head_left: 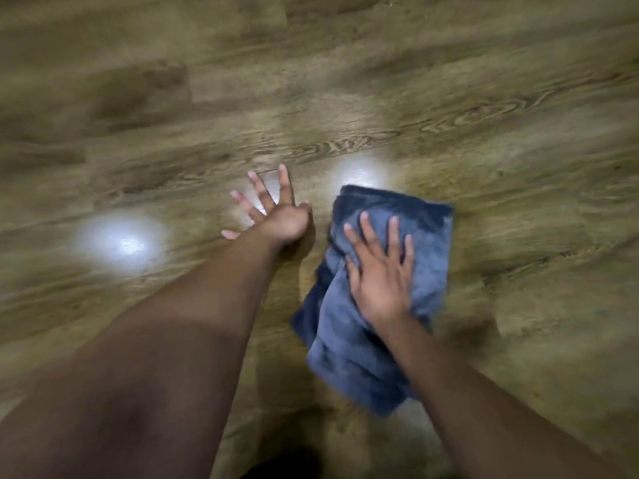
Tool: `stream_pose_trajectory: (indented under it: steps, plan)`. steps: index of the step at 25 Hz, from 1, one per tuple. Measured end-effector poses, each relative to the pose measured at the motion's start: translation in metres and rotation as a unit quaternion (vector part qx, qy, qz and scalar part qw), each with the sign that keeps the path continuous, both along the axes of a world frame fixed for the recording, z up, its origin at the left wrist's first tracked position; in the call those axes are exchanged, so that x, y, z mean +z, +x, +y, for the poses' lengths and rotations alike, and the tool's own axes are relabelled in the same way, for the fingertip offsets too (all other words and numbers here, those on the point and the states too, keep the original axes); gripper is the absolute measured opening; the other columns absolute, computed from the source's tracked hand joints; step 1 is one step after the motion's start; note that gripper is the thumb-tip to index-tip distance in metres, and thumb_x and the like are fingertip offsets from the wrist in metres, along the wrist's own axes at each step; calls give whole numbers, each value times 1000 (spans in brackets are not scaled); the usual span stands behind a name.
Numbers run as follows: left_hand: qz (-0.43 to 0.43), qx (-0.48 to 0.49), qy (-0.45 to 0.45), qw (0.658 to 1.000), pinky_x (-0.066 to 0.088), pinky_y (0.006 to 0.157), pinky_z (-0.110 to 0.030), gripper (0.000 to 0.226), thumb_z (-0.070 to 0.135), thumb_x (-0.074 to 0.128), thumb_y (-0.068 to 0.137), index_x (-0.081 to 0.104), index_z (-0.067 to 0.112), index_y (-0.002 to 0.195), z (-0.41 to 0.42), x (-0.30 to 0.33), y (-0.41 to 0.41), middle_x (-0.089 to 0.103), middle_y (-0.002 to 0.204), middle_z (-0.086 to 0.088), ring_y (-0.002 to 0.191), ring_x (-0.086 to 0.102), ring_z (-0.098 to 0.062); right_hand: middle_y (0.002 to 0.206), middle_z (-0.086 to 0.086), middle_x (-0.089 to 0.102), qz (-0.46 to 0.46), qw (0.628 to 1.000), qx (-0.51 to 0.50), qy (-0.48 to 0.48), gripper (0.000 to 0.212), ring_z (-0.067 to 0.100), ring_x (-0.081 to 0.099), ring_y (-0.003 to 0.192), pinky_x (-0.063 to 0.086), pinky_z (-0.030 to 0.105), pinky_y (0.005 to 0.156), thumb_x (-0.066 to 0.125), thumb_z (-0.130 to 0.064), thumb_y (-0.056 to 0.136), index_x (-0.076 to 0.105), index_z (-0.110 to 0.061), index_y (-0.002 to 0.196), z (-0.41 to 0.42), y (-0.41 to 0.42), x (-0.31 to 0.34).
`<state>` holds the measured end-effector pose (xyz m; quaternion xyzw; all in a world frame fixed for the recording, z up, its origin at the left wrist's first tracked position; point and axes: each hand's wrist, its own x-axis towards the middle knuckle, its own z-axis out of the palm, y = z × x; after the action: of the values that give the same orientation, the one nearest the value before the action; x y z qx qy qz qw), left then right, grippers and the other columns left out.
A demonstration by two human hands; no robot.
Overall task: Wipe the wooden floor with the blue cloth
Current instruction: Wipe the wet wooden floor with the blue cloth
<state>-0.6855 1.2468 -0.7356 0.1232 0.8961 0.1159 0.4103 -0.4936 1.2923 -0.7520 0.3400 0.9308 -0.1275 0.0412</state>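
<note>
The wiping looks underway: the right hand (pixel 378 271) presses flat, fingers straight, on the rumpled blue cloth (pixel 373 292) at centre-right of the frame, while the left hand (pixel 276 210) braces, fingers splayed, on the wooden floor (pixel 484 98); how much floor remains can't be told

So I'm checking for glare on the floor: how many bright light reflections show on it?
3. One large patch left of the left arm, one under the left hand's spread fingers, one just beyond the blue cloth's far edge. The arms may hide others.
</note>
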Motion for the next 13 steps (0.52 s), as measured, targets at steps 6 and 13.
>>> stream_pose_trajectory:
  steps: [6,13]
  plan:
    - [272,-8,98,957,19,112,-59,49,51,32,97,58,33,135,-185,15,-86,42,155,7,144,31,-20,165,-13,14,-58,996,62,20,59,32,8,153,14,58,117,32,-48,95,31,-40,154,-67,-20,-8]
    - [372,165,1,913,22,105,-64,41,38,41,96,53,29,133,-309,-41,-166,40,155,-2,142,31,-30,166,-14,11,-5,997,77,18,55,36,2,152,5,60,117,32,-50,99,24,-44,154,-109,-251,-15]
